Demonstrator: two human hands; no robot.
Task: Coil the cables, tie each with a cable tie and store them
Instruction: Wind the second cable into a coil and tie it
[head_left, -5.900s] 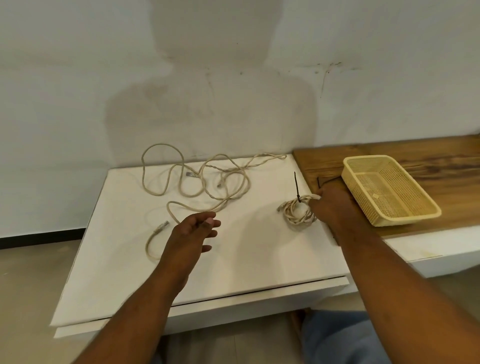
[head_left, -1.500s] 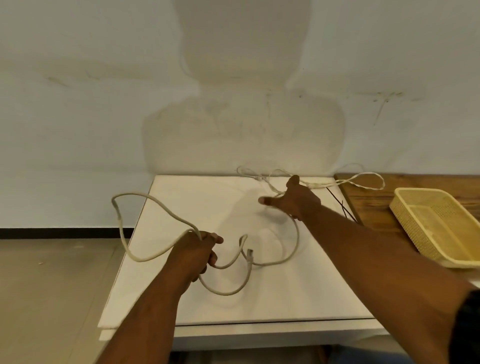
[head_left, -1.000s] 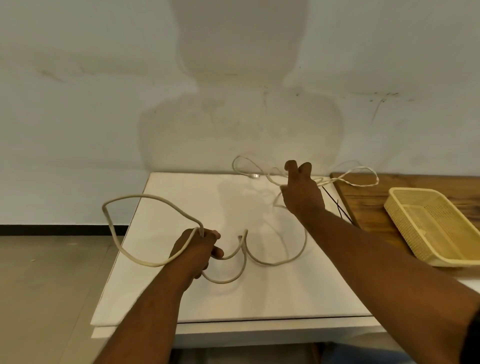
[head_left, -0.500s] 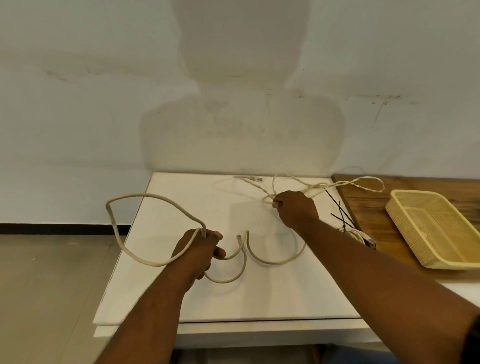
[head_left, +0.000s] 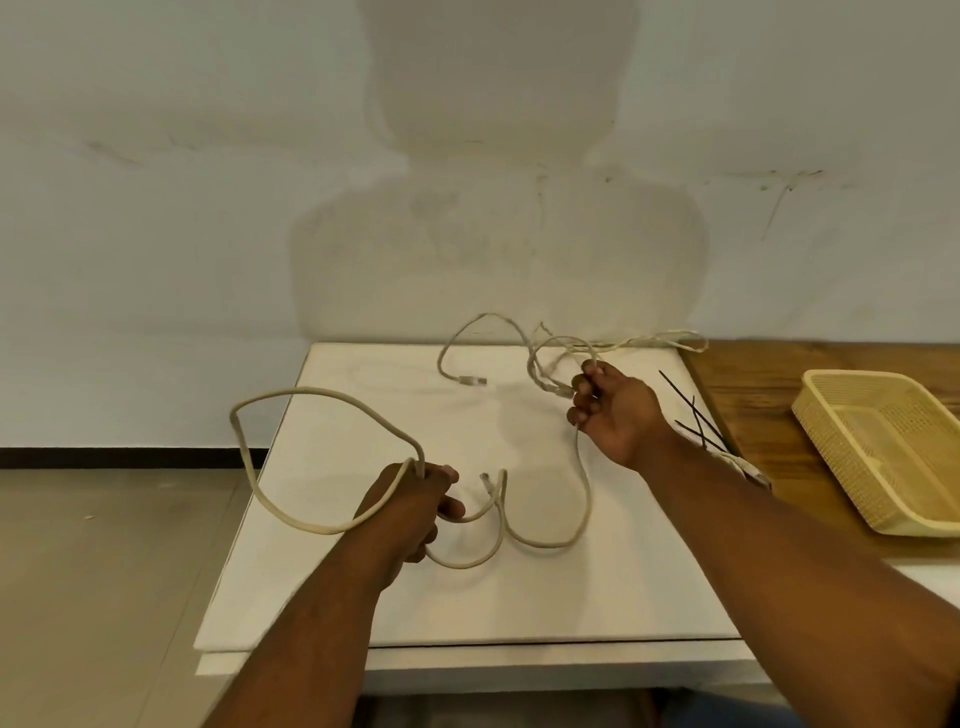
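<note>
head | basket (head_left: 893, 441) far right | cable ties (head_left: 694, 423) beside right hand (head_left: 618, 413)

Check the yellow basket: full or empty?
Empty in the part shown: the yellow basket shows bare mesh only, no coil inside; its right end is out of frame.

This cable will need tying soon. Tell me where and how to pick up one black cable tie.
Take the longest cable tie by its far tip, where it lies alone on the white table; nearer you the ties cross. Come down from above, since the strip lies flat and thin.
</note>
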